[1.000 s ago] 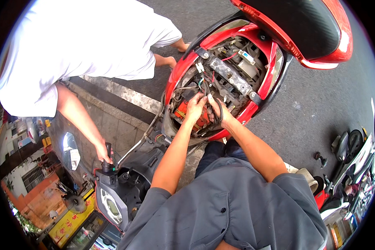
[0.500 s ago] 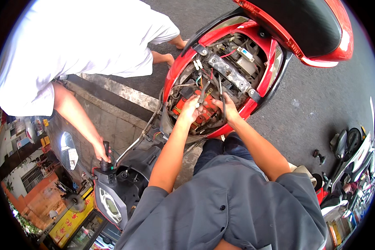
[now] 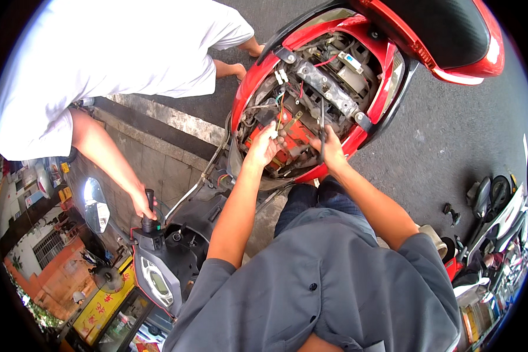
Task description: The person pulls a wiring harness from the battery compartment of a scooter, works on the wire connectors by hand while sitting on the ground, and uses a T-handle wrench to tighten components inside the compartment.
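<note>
In front of me is the opened body of a red scooter (image 3: pixel 238 100), with wiring and a metal crossbar (image 3: pixel 328 88) exposed inside. My left hand (image 3: pixel 263 149) is closed at the near left of the bay, its fingers pinching a small whitish piece at the end of thin coloured wires (image 3: pixel 280 111). My right hand (image 3: pixel 333 149) is closed round a long, slender dark tool (image 3: pixel 321 120), pointing up toward the crossbar; its exact kind is unclear. Between and below both hands lies an orange-red block (image 3: pixel 298 138), partly covered by fingers and cables.
A person in white holds the scooter's handlebar grip (image 3: pixel 149 211) at left. The raised black seat (image 3: pixel 446 29) tilts over the far right. A mirror (image 3: pixel 95 205) and the dashboard (image 3: pixel 158 281) stand at lower left. Parked two-wheelers (image 3: pixel 487 234) line the right side.
A thick grey strip or cable by my left fingers no longer shows there; thin wires show instead. My right hand has shifted slightly right with the dark tool. The view has moved a little.
</note>
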Action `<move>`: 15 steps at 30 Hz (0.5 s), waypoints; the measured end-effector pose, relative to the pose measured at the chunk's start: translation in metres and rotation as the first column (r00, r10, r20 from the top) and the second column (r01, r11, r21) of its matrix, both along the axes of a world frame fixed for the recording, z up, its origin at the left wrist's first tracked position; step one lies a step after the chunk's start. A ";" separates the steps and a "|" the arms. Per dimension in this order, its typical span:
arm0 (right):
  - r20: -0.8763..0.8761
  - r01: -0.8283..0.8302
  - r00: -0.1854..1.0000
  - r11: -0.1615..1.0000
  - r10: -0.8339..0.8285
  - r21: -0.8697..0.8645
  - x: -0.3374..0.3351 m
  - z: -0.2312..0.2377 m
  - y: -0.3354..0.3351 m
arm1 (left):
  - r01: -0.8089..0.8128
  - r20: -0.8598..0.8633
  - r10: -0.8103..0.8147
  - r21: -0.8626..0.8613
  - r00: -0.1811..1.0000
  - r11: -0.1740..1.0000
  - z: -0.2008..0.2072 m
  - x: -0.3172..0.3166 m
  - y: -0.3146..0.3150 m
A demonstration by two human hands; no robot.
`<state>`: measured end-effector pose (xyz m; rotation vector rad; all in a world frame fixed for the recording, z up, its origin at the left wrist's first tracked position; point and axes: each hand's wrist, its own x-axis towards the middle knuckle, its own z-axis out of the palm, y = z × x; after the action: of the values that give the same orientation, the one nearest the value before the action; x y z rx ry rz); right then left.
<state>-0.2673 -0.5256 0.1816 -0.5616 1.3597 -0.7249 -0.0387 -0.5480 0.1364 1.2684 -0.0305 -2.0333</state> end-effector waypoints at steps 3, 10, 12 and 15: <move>-0.202 -0.233 0.960 0.953 0.194 -0.192 -0.038 0.011 0.041 | -0.033 -0.081 0.030 -0.027 0.996 0.999 -0.002 0.003 0.007; -0.561 -0.434 0.739 0.901 0.372 0.026 -0.156 0.058 0.094 | -0.037 -0.128 0.017 -0.158 0.992 0.987 0.010 0.005 0.013; -0.910 -0.611 0.329 0.791 0.253 -0.001 -0.195 0.026 0.127 | 0.030 -0.025 -0.036 -0.211 0.999 0.977 0.016 0.002 0.016; -0.893 -0.501 0.386 0.866 0.231 0.007 -0.211 0.018 0.143 | 0.197 0.266 -0.112 -0.322 0.958 0.926 0.028 -0.003 0.014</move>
<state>-0.4782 -0.3824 0.1992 -1.5867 1.9872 -0.1799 -0.0422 -0.5340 0.1647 1.3085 -0.5979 -1.8823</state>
